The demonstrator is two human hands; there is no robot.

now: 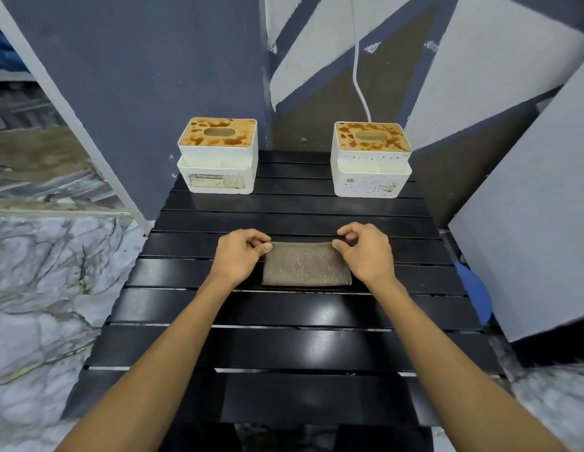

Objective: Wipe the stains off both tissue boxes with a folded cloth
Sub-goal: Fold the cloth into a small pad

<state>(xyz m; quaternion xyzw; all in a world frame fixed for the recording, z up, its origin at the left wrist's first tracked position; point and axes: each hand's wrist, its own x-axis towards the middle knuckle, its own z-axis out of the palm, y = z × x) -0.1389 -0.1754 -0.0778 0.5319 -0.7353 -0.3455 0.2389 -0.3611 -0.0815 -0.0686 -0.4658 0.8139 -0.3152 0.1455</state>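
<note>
Both our hands pinch the far corners of the folded cloth.

Our left hand and right hand hold it flat on the desk; two stained tissue boxes stand beyond.

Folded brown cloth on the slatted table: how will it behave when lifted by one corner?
The cloth is probably floppy: it lies flat in soft folded layers, so the fold may fall open. Likely light; the left hand and right hand pinch its far corners with fingertips only. Its textured weave should resist slipping.
</note>
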